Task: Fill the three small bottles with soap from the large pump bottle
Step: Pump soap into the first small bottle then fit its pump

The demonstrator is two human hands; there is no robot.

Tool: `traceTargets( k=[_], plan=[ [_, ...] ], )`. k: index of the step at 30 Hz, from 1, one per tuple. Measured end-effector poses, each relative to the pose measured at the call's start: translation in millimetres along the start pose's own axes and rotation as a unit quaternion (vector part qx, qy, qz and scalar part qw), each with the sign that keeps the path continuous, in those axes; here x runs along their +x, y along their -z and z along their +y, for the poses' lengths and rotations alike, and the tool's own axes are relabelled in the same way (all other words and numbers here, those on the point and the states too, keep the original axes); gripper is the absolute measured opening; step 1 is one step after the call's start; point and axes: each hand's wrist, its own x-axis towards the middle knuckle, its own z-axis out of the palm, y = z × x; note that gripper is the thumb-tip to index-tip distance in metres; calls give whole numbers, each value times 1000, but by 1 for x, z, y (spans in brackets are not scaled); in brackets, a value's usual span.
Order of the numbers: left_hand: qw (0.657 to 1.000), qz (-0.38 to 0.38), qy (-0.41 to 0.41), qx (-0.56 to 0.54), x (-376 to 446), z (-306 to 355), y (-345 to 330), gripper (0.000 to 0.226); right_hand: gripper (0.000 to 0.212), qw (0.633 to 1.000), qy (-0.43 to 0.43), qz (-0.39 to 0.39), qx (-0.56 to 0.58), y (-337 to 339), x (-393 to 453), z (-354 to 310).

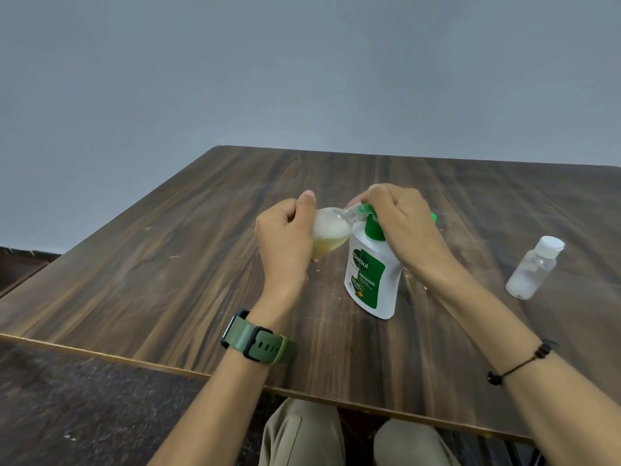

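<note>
A white pump bottle (371,274) with a green label and green pump head stands upright near the middle of the wooden table (168,264). My left hand (285,240) grips a small clear bottle (331,232), tilted with its neck against the pump spout; yellowish foamy soap fills part of it. My right hand (403,223) lies curled over the pump head. A second small clear bottle (534,270) with a white cap stands to the right, apart from both hands. A third small bottle is not visible.
The table's near edge runs diagonally across the lower view, with my knees below it. A plain grey wall stands behind the table. Dark floor shows at the left. A green watch sits on my left wrist.
</note>
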Motion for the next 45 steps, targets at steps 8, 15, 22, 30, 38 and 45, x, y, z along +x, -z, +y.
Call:
traceTargets(
  k=[8, 15, 22, 30, 38, 45],
  plan=[
    [1000, 4, 6, -2, -3, 3, 2, 50, 40, 1000, 7, 4, -9, -3, -2, -2],
    [1000, 2, -5, 0, -3, 4, 1, 52, 40, 999, 17, 2, -32, 2, -3, -2],
    [1000, 5, -9, -10, -3, 2, 2, 54, 40, 999, 13, 2, -38, 2, 0, -5],
    [1000, 14, -1, -11, -3, 3, 0, 51, 40, 999, 19, 12, -31, 1, -2, -7],
    [999, 22, 17, -29, -6, -1, -3, 49, 40, 999, 16, 6, -40, 2, -2, -10],
    [996, 33, 47, -64, -8, -13, -9, 50, 40, 999, 11, 19, -40, -1, -3, -6]
  ],
)
